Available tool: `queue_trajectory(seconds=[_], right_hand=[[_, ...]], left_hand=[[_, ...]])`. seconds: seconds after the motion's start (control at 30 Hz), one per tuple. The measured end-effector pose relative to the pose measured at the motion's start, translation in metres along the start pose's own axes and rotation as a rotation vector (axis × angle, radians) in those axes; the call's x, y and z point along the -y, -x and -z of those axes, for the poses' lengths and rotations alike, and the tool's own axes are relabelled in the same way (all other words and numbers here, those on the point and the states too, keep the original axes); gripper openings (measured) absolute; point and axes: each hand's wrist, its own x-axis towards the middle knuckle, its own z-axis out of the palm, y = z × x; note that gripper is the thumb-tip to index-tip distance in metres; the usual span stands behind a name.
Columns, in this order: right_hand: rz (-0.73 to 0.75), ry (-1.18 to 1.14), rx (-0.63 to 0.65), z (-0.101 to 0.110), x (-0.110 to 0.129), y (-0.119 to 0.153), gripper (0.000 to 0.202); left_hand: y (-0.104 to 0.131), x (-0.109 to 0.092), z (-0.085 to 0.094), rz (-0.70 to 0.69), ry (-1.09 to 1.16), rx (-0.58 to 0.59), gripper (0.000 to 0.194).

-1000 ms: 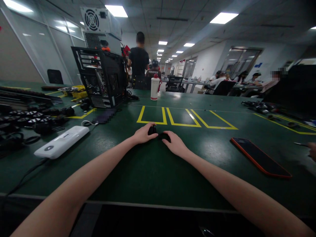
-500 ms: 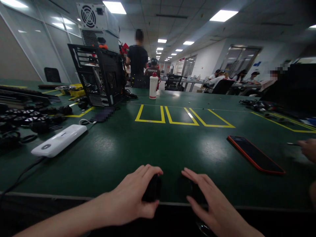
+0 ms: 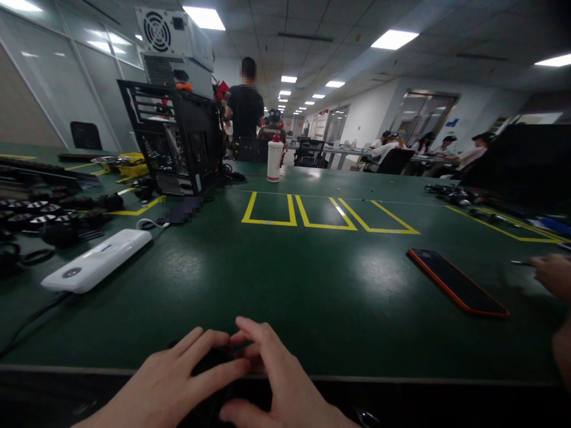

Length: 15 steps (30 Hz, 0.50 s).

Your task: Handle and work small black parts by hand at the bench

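At the near edge of the green table [image 3: 285, 285], my left hand [image 3: 178, 377] curls over a dark object [image 3: 212, 364], black and hard to make out. My right hand [image 3: 276, 377] is beside it, its fingers bent toward the same object and meeting the left fingertips. Part of the object is hidden under both hands. An orange-edged phone [image 3: 455, 282] lies to the right, and a white power strip [image 3: 98, 261] with a black cable lies to the left.
Yellow tape outlines [image 3: 325, 227] mark the table's middle. Behind stand a white bottle [image 3: 274, 160] and an open black computer case [image 3: 178, 137]. Cables and parts clutter the left. Another person's hand [image 3: 553, 274] holds something thin at the right edge. People are in the background.
Both hands have moved left and nearer the table's edge. My right hand, apart from the left before, has come over to meet it at the dark object.
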Motion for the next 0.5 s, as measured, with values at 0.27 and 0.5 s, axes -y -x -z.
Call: queue_trajectory(seconds=[0.27, 0.5], right_hand=[[0.032, -0.042, -0.047, -0.021, 0.003, -0.019, 0.071], [-0.064, 0.389, -0.408, 0.059, -0.007, 0.033, 0.038]], left_hand=[[0.01, 0.016, 0.006, 0.111, 0.1, -0.132, 0.053], [0.052, 0.093, 0.049, 0.462, -0.001, -0.283, 0.037]])
